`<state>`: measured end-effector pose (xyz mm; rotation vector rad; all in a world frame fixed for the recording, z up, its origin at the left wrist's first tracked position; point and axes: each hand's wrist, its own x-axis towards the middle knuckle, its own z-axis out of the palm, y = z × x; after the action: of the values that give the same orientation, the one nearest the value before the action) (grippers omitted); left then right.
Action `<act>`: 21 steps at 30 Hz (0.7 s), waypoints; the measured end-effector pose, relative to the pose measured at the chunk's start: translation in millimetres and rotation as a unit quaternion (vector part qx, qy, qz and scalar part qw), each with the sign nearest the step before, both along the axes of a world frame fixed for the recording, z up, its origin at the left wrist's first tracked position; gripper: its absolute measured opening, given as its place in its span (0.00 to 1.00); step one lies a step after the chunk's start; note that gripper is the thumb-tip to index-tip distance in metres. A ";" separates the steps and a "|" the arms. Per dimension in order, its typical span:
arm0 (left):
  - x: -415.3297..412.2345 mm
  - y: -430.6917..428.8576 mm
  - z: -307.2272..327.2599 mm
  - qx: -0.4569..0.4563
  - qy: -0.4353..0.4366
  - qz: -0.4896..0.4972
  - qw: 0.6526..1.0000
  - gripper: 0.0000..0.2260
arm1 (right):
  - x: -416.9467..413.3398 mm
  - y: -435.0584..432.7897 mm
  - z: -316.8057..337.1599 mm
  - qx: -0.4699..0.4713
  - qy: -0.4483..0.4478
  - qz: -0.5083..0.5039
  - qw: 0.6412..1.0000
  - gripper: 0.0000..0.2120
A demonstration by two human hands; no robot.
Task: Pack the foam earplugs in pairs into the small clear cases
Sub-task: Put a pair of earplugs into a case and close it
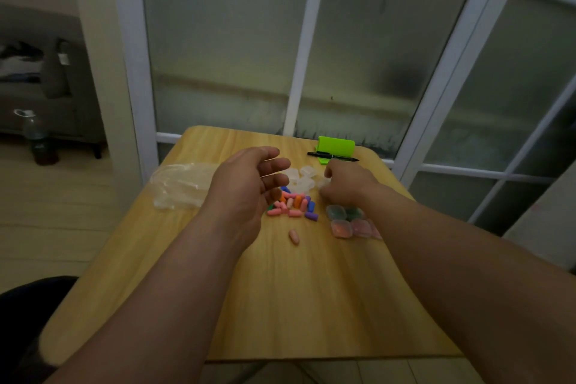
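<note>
Lone pink earplug (294, 237) is lying mid-surface, long axis pointing toward the far edge. Left hand (249, 184) is hovering open and empty over the earplug pile (294, 205). Right hand (346, 184) is sitting among clear cases (301, 180) farther back; grip unclear.

Wooden table (311, 305): earplugs (293, 204), clear cases (300, 179), pen (332, 156).

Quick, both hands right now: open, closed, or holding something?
Left hand: open, fingers loosely curled, holding nothing, over the earplugs.
Right hand: fingers down on the empty clear cases; grip cannot be told.
</note>
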<state>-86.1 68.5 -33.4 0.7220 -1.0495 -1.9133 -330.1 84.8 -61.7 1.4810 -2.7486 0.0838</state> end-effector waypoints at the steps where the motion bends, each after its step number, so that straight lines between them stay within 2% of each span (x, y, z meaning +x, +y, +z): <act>1: 0.7 1.0 0.2 -0.002 -0.003 -0.002 1.000 0.10 | 0.3 2.3 2.1 -0.011 -0.010 0.002 1.000 0.22; 3: 2.8 3.9 -0.2 -0.007 -0.012 -0.007 1.000 0.10 | 1.1 10.2 7.1 -0.043 -0.028 0.017 0.999 0.24; 7: 7.6 13.9 -3.4 -0.028 -0.057 -0.028 0.998 0.09 | 16.2 45.5 23.0 -0.143 -0.080 0.033 0.986 0.18; 11: 12.9 30.2 -8.8 -0.066 -0.108 -0.071 0.989 0.10 | 63.6 97.4 32.1 -0.264 -0.169 0.067 0.947 0.17; 14: 20.2 46.7 -12.0 -0.090 -0.127 -0.141 0.978 0.13 | 104.4 131.6 27.6 -0.329 -0.221 0.119 0.910 0.18; 17: 28.7 58.0 -15.1 -0.072 -0.108 -0.221 0.967 0.17 | 130.1 151.2 16.8 -0.360 -0.240 0.162 0.887 0.13; 21: 38.3 62.7 -24.5 -0.068 -0.075 -0.244 0.964 0.14 | 141.6 162.8 3.3 -0.346 -0.256 0.183 0.884 0.12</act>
<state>-47.8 131.2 -57.9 0.5688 -1.5516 -2.1905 -188.5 247.6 -58.5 1.8601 -2.2318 1.4722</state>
